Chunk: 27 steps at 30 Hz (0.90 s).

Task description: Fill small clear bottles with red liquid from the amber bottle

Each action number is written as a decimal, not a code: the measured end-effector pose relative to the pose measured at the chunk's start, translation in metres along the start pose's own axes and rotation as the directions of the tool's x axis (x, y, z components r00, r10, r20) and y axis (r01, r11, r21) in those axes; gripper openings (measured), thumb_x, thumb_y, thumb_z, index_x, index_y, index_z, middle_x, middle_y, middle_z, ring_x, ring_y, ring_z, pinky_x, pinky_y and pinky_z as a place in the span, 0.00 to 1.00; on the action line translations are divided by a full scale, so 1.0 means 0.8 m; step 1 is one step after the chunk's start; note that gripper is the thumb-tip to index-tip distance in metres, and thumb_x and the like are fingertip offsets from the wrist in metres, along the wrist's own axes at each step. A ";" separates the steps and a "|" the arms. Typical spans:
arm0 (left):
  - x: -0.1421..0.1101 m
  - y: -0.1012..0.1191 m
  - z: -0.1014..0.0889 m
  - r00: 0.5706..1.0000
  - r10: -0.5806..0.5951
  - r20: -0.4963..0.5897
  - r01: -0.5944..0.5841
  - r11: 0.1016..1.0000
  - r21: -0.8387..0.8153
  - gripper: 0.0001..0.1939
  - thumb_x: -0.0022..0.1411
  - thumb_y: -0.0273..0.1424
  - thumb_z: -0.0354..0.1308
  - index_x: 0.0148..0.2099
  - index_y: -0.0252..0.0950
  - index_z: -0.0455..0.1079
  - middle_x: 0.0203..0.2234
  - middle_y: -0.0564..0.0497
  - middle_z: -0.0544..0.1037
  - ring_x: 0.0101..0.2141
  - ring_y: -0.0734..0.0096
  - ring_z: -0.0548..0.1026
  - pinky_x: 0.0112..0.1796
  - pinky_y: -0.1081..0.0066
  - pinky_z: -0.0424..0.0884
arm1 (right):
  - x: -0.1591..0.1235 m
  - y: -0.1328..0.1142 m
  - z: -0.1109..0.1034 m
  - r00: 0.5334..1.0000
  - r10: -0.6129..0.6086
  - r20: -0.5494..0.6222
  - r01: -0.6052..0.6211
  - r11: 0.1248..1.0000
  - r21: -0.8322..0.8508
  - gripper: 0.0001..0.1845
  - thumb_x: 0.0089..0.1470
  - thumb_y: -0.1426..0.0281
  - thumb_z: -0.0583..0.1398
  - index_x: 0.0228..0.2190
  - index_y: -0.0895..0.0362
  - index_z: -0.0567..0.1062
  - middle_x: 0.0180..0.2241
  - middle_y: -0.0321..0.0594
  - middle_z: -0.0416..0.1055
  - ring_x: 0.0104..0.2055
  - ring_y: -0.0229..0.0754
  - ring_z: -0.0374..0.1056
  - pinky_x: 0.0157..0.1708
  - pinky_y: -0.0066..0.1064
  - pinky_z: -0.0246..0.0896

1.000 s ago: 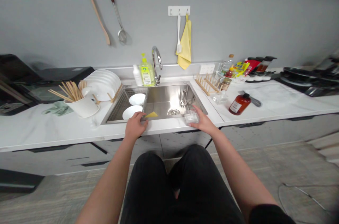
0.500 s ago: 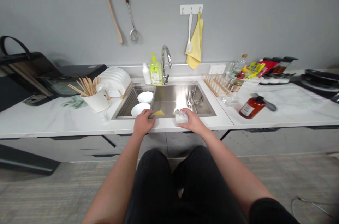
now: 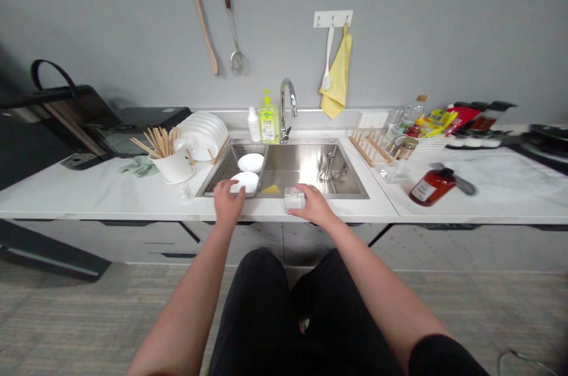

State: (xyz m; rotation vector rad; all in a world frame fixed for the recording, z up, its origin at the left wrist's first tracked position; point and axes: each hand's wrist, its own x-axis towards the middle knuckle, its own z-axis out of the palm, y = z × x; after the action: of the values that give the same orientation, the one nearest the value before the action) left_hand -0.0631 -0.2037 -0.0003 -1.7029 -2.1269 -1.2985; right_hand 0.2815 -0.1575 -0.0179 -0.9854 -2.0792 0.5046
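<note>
Everything here sits around the stainless steel sink [image 3: 310,172], set into a white marble-look counter. In its left part a wire rack [image 3: 224,173] holds two white dishes, the nearer one [image 3: 247,181] just behind the front rim and the other [image 3: 251,162] farther back. A yellow sponge [image 3: 270,189] lies just right of the nearer dish. Behind the sink stand a chrome faucet [image 3: 287,105] and a green bottle of dish soap [image 3: 269,122]. To the sink's left are a stack of white plates [image 3: 202,136] and a white cup of chopsticks [image 3: 175,167]; to its right is a wooden dish rack [image 3: 370,148]. Both forearms reach forward over the front edge. The left hand [image 3: 228,204] is narrowly curled at the nearer dish's edge, though whether it grips the dish I cannot tell. The right hand [image 3: 316,205] holds a small clear container [image 3: 294,198] at the sink's front rim.
</note>
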 end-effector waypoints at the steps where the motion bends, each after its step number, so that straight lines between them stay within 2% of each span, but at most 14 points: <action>1: 0.006 -0.014 -0.015 0.996 -0.073 -0.055 0.078 0.993 0.091 0.16 0.73 0.41 0.60 0.55 0.38 0.75 0.53 0.39 0.80 0.61 0.47 0.76 0.67 0.51 0.70 | 0.000 0.000 0.000 1.000 -0.005 -0.002 0.005 1.000 -0.004 0.50 0.45 0.57 0.84 0.65 0.51 0.77 0.63 0.52 0.80 0.65 0.63 0.76 0.68 0.55 0.68; 2: 0.011 -0.029 -0.033 0.985 -0.144 -0.099 0.160 0.970 0.182 0.17 0.74 0.43 0.59 0.56 0.37 0.74 0.52 0.40 0.79 0.61 0.48 0.76 0.67 0.52 0.69 | 0.000 0.001 -0.001 1.000 -0.006 -0.001 0.006 1.000 -0.007 0.50 0.45 0.56 0.84 0.66 0.51 0.77 0.63 0.52 0.80 0.65 0.63 0.76 0.68 0.55 0.68; 4: 0.023 -0.059 -0.068 0.962 -0.223 -0.159 0.257 0.935 0.242 0.21 0.75 0.44 0.58 0.59 0.34 0.71 0.56 0.35 0.77 0.64 0.43 0.73 0.68 0.47 0.66 | 0.000 0.000 -0.002 1.000 0.000 0.009 0.000 1.000 -0.009 0.50 0.45 0.55 0.84 0.66 0.51 0.77 0.63 0.52 0.80 0.65 0.63 0.76 0.67 0.54 0.69; 7: 0.040 -0.095 -0.108 0.933 -0.318 -0.167 0.355 0.888 0.294 0.23 0.74 0.44 0.58 0.61 0.34 0.66 0.59 0.33 0.75 0.64 0.36 0.74 0.65 0.44 0.69 | 0.002 -0.001 -0.003 1.000 0.008 0.025 -0.008 1.000 -0.010 0.51 0.45 0.55 0.84 0.66 0.50 0.77 0.63 0.51 0.80 0.65 0.63 0.76 0.67 0.54 0.69; 10: 0.055 -0.114 -0.123 0.893 -0.444 -0.076 0.442 0.829 0.343 0.24 0.64 0.44 0.67 0.55 0.37 0.66 0.48 0.35 0.79 0.55 0.33 0.80 0.54 0.44 0.75 | 0.003 -0.003 -0.003 1.000 0.004 0.028 -0.003 1.000 -0.018 0.51 0.45 0.54 0.84 0.66 0.50 0.77 0.64 0.51 0.80 0.65 0.63 0.76 0.68 0.54 0.68; 13: 0.064 -0.118 -0.124 0.854 -0.521 0.010 0.480 0.793 0.375 0.20 0.57 0.36 0.71 0.47 0.39 0.67 0.36 0.42 0.78 0.47 0.36 0.82 0.47 0.48 0.76 | 0.002 -0.004 -0.004 1.000 0.001 0.023 0.000 1.000 -0.021 0.51 0.45 0.55 0.84 0.66 0.50 0.77 0.65 0.52 0.80 0.65 0.63 0.76 0.68 0.54 0.67; 15: 0.064 -0.112 -0.124 0.859 -0.512 0.024 0.467 0.802 0.372 0.17 0.59 0.35 0.69 0.46 0.39 0.67 0.32 0.46 0.76 0.45 0.39 0.82 0.46 0.51 0.75 | 0.001 -0.005 -0.004 1.000 0.002 0.022 -0.002 1.000 -0.022 0.51 0.45 0.55 0.84 0.67 0.50 0.77 0.65 0.52 0.80 0.65 0.62 0.76 0.68 0.54 0.67; 17: 0.059 -0.101 -0.125 0.882 -0.470 0.027 0.431 0.830 0.355 0.15 0.61 0.37 0.67 0.47 0.39 0.69 0.30 0.49 0.74 0.44 0.40 0.82 0.46 0.52 0.75 | 0.001 -0.006 -0.005 1.000 0.005 0.024 -0.005 1.000 -0.025 0.52 0.45 0.55 0.84 0.67 0.51 0.76 0.65 0.52 0.80 0.65 0.63 0.76 0.68 0.54 0.67; 21: 0.043 -0.066 -0.122 0.931 -0.365 0.018 0.344 0.891 0.295 0.18 0.65 0.44 0.66 0.51 0.39 0.73 0.30 0.51 0.76 0.43 0.46 0.82 0.46 0.56 0.76 | 0.000 -0.007 -0.005 1.000 0.011 0.025 -0.011 0.999 -0.036 0.51 0.46 0.54 0.84 0.67 0.51 0.76 0.65 0.52 0.80 0.65 0.63 0.76 0.68 0.54 0.67; 24: 0.029 -0.023 -0.112 0.969 -0.243 0.050 0.243 0.970 0.012 0.22 0.67 0.49 0.65 0.52 0.39 0.75 0.32 0.50 0.83 0.39 0.55 0.83 0.43 0.63 0.78 | 0.000 -0.006 -0.005 1.000 0.011 0.029 -0.010 0.999 -0.039 0.51 0.47 0.54 0.84 0.68 0.50 0.76 0.65 0.51 0.80 0.65 0.63 0.76 0.67 0.53 0.68; 26: 0.022 0.016 -0.103 0.978 -0.117 0.172 0.156 0.961 -0.230 0.23 0.68 0.51 0.63 0.54 0.38 0.76 0.33 0.49 0.85 0.37 0.58 0.85 0.40 0.65 0.79 | 0.000 -0.006 -0.005 0.999 0.010 0.030 -0.008 0.999 -0.038 0.52 0.47 0.54 0.84 0.68 0.50 0.76 0.64 0.51 0.80 0.65 0.63 0.76 0.67 0.54 0.68; 27: 0.020 0.038 -0.100 0.971 -0.035 0.237 0.104 0.953 -0.284 0.24 0.68 0.51 0.64 0.54 0.38 0.77 0.34 0.49 0.86 0.36 0.59 0.85 0.40 0.66 0.79 | 0.000 -0.006 -0.005 1.000 0.009 0.030 -0.008 0.999 -0.035 0.52 0.47 0.54 0.84 0.68 0.49 0.76 0.64 0.51 0.80 0.65 0.63 0.76 0.67 0.53 0.68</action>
State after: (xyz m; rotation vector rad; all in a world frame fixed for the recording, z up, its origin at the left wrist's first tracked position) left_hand -0.0752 -0.2458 0.0750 -1.9978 -2.2259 -1.5773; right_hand 0.2824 -0.1607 -0.0123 -1.0134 -2.1180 0.4917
